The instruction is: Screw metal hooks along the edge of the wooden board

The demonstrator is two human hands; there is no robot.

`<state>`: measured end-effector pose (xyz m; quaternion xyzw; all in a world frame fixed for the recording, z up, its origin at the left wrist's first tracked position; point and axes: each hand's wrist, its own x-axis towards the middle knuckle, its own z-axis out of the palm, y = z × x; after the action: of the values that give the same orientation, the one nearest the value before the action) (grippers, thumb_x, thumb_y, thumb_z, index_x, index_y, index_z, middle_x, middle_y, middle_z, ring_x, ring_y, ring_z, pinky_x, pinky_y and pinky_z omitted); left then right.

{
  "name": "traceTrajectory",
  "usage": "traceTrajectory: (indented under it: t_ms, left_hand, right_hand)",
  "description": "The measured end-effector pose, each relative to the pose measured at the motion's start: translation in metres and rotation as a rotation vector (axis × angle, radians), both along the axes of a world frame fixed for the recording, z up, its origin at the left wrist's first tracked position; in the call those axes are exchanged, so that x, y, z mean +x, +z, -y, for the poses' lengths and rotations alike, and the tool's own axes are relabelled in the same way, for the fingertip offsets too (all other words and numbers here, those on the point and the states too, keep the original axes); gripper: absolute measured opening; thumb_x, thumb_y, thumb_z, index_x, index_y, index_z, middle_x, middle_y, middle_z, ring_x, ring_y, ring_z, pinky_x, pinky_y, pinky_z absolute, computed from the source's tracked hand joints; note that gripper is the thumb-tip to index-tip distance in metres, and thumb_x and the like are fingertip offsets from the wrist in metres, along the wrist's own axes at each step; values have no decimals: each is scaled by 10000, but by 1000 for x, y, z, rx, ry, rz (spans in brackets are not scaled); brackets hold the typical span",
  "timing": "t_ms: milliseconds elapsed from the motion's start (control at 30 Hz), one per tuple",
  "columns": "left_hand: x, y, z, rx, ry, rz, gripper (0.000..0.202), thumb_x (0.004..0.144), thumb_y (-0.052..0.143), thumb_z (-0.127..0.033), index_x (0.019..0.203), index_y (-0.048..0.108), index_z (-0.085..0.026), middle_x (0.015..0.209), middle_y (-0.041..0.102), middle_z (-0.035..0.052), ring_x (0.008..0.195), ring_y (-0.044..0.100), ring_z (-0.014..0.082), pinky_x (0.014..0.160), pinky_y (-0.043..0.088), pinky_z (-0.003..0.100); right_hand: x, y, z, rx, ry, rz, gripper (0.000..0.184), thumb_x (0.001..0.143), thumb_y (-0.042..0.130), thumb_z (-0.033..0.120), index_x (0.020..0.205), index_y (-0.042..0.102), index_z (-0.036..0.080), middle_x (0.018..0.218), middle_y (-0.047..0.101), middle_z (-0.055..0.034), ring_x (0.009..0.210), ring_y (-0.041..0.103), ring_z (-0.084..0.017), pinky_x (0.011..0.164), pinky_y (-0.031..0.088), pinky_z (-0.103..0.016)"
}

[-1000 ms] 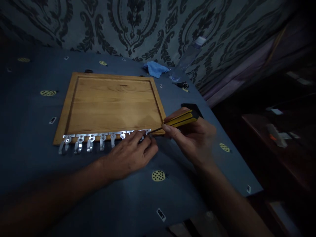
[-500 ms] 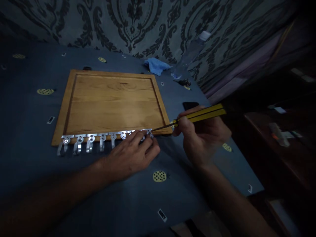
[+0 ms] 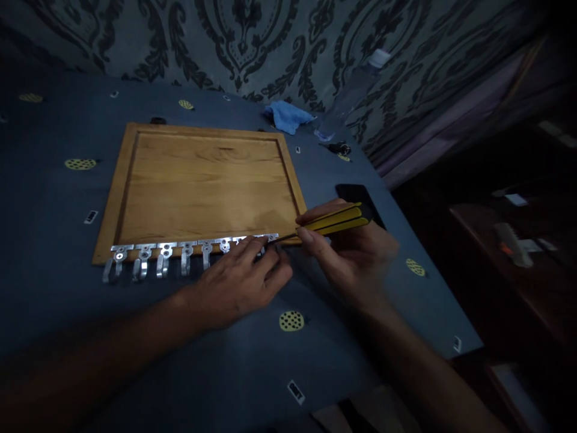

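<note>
A framed wooden board lies flat, with a silver metal hook rail along its near edge. Several hooks on the rail point toward me. My left hand grips the right part of the rail with bent fingers, covering some hooks there. In my right hand is a screwdriver with a yellow and black handle, held at a slant. Its shaft runs leftward to the rail's right end, beside my left fingertips. The fingers hide the exact spot where the tip rests.
A blue patterned cloth covers the table. Behind the board lie a light blue rag, a clear bottle and a small dark object. A black phone lies beyond my right hand. Patterned wallpaper rises at the back.
My right hand has moved left with the screwdriver, bringing the tip closer to my left fingers. More of the phone now shows. My left hand stays in place on the rail.
</note>
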<state>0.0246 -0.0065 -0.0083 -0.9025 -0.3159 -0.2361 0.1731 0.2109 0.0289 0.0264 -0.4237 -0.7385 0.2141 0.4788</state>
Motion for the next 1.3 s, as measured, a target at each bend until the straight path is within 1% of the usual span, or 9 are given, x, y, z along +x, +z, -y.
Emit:
traceTrajectory:
  t_ms: [133,267,367,433,567,667,733,967,1300]
  left_hand:
    - [0,1,0,-7,-1,-10,206,1008,450,-105,1138,605,-65,1008,747,105,1061,733,294,956,600,404]
    - [0,1,0,-15,2,-14,213,1004,466,-105,1152,612,-61,1024,749,107,1067,731,299,956,603,409]
    - [0,-1,1,-17,10,-17,210,1002,483,-111,1159,615,-67,1057,753,119,1066,733,303,946,608,421]
    - [1,-2,1,-17,18,-18,216,1007,476,-116,1167,613,-67,1077,754,125,1081,730,303,950,608,423]
    - [0,-2,2,-23,17,-30,224,1019,452,-126,1169,608,-64,1064,753,122,1089,726,294,967,601,416]
    - [0,-1,2,-9,24,-29,225,1016,448,-109,1171,605,-62,1046,749,118,1064,730,275,965,598,403]
    - [0,-1,2,-13,22,-30,225,1015,448,-103,1171,604,-60,1045,747,120,1055,731,274,960,600,406]
    - [0,0,2,-32,7,-37,227,1009,457,-95,1175,603,-47,1065,746,136,1098,725,308,969,603,426]
    - [1,-1,2,-35,16,-23,226,1020,442,-108,1170,604,-58,1052,749,125,1086,729,302,966,608,426]
  right_hand:
    - [-3,7,3,-179,35,-184,217,867,775,255,1076,722,270,920,754,19,508,583,-75,460,526,-219]
    - [0,15,3,-283,91,-214,178,877,773,295,1048,748,251,918,759,3,564,647,-97,575,606,-250]
    - [1,17,4,-310,108,-185,180,908,741,344,1059,748,247,934,764,-11,599,683,-119,632,629,-284]
    - [1,15,5,-269,85,-155,155,909,742,345,1029,746,248,902,758,-3,584,676,-117,623,621,-284]
    - [-2,6,3,-88,-10,-173,77,886,770,308,936,730,265,867,725,24,544,642,-93,538,573,-249]
    - [-2,4,1,38,-74,-193,68,896,760,323,891,715,272,800,694,26,532,632,-108,495,556,-266]
    - [-1,4,1,81,-98,-155,74,907,748,327,876,705,275,749,673,27,521,625,-119,485,552,-282]
    - [3,2,1,56,-78,-43,94,922,728,320,867,668,274,732,650,37,537,626,-122,519,558,-294]
    - [2,4,2,26,-39,-89,78,898,747,266,869,675,266,790,646,29,556,622,-106,494,535,-261]
